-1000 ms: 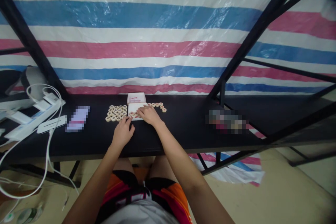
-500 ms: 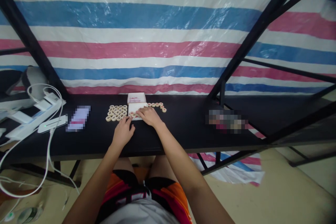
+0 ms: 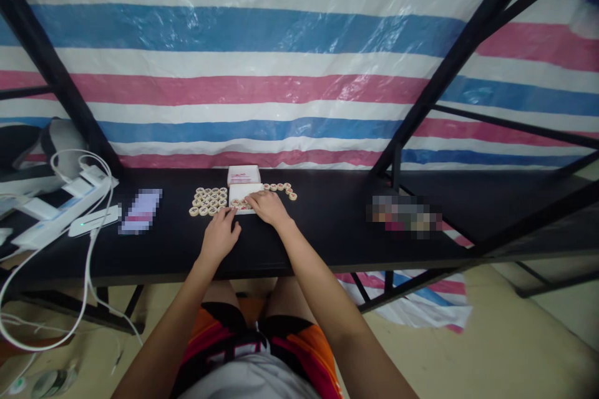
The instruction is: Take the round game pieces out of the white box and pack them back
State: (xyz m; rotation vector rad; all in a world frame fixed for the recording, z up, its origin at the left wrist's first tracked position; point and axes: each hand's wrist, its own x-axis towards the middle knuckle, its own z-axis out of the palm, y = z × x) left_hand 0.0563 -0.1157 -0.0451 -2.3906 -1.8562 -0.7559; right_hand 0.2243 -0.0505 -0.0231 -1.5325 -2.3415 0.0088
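Round, pale Chinese chess pieces (image 3: 204,203) with dark characters lie in rows on the black table, left of a small white box (image 3: 244,191). Inside the box, along its near side, sit pieces with red characters (image 3: 239,203). My right hand (image 3: 266,204) reaches over the right part of the box, fingers stretched out and fingertips touching the red pieces; its thumb is hidden. At the box's near left corner is my left hand (image 3: 221,234), fingers extended and thumb apart, holding nothing I can see. More red pieces (image 3: 279,187) lie in a bent line right of the box.
Behind the box stands a white lid (image 3: 243,174) with red print. To the left are a phone-like blurred item (image 3: 141,212), a white device (image 3: 94,221) and a power strip (image 3: 65,209) with cables. A blurred item (image 3: 405,215) lies right, near a black frame post (image 3: 430,96).
The right fingers have shifted very slightly to the right, showing a little more of the red pieces in the box. The left hand stays in place.
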